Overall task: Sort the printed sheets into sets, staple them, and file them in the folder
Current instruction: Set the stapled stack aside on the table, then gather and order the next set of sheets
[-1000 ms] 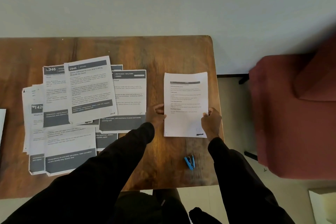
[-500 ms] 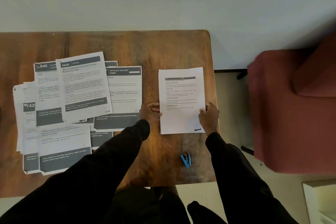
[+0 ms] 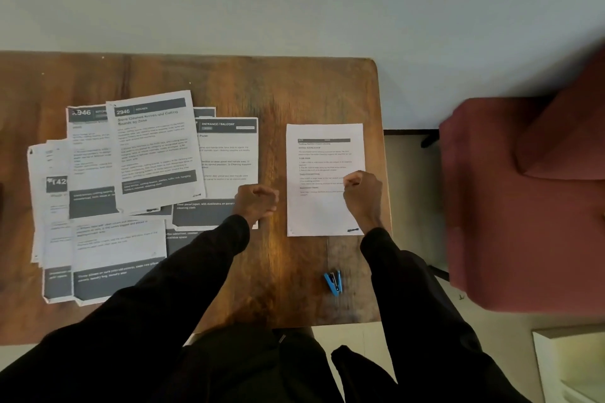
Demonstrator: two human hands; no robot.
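Printed sheets [image 3: 131, 173]: loose overlapping spread on counter [image 3: 294, 91], lying left of the left fingers [image 3: 269, 198].
Single sheet [image 3: 322, 147]: flat, set apart, beneath the right fingers [image 3: 353, 180].
Left hand [image 3: 257, 206]: curled, holding nothing, over the spread's right edge.
Right hand [image 3: 363, 195]: curled above the single sheet; grip on paper cannot be told.
Stapler [image 3: 334, 283]: blue, nearer the person than the right fingers, untouched.
Handling note: probably set-building. Match headings, then square edges before stapling one corner.
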